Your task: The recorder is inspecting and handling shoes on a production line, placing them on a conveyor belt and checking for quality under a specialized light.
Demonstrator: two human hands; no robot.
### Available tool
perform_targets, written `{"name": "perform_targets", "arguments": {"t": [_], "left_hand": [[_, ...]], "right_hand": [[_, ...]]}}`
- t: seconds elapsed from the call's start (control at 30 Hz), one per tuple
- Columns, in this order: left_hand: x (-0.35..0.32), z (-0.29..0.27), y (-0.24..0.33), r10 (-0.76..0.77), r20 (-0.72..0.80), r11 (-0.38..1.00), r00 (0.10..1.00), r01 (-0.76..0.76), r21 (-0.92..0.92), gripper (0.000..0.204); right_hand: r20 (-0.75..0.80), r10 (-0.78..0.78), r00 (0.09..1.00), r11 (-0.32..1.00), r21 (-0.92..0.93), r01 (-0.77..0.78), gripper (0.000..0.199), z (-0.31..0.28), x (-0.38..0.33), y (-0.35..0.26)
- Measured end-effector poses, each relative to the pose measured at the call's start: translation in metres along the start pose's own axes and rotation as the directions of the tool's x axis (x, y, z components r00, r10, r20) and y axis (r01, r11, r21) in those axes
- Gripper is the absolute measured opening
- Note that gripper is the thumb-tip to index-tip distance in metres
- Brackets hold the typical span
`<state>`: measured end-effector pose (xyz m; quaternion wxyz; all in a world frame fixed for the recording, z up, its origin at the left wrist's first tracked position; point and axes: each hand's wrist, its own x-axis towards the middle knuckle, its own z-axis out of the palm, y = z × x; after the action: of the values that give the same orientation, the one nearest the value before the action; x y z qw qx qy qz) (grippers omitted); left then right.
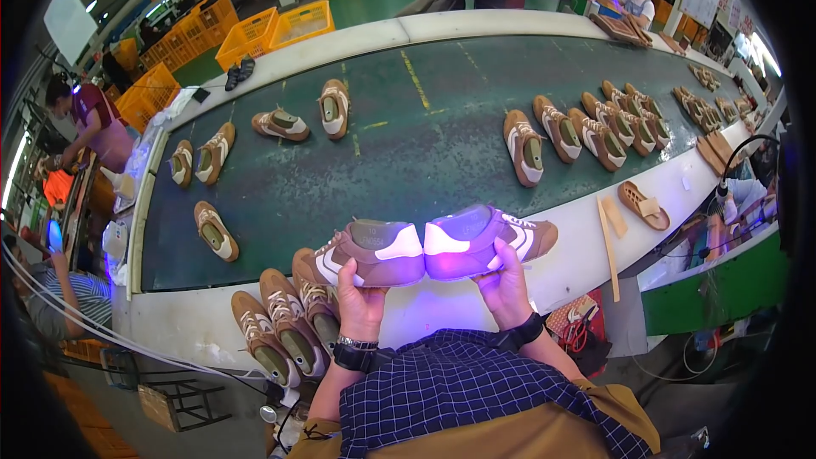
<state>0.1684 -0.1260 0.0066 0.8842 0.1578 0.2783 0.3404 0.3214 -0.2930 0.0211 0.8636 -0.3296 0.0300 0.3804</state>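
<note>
A brown sneaker with white stripes and a white heel is gripped by my left hand, its toe pointing left. My right hand grips a matching sneaker, toe to the right. Both are raised over the bench's near edge, heels together or nearly so, and a violet glow falls on the heels. Greenish-grey forms fill their openings. Left of my left hand, several more brown sneakers stand side by side on the white ledge.
On the green conveyor surface stand scattered sneakers at left and several grouped sneakers at right. A tan open shoe piece and a thin strip lie on the right ledge. Yellow crates stand behind; a person works at left.
</note>
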Motion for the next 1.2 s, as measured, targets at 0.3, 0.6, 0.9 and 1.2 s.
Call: {"name": "perform_targets", "arguments": {"t": [0.3,0.6,0.9,1.2], "left_hand": [[0.001,-0.002,-0.002,-0.015,-0.012,1.000,1.000,0.015,-0.018,0.045],[0.003,-0.005,-0.003,-0.024,-0.032,0.999,0.999,0.023,-0.029,0.045],[0.003,-0.011,-0.003,-0.015,0.012,1.000,1.000,0.015,0.006,0.042],[0.001,-0.007,0.002,0.081,0.008,0.996,0.997,-0.081,0.044,0.041]], "right_hand": [[-0.044,0.005,0.999,1.000,0.023,-0.004,0.034,0.005,0.000,0.000],[-0.044,0.009,0.999,1.000,0.028,-0.007,0.037,0.007,0.001,0.000],[-0.037,0.020,0.999,1.000,-0.008,-0.021,0.034,-0.007,0.006,0.004],[-0.012,-0.040,0.999,0.994,-0.101,0.039,0.035,-0.002,0.004,-0.003]]}}
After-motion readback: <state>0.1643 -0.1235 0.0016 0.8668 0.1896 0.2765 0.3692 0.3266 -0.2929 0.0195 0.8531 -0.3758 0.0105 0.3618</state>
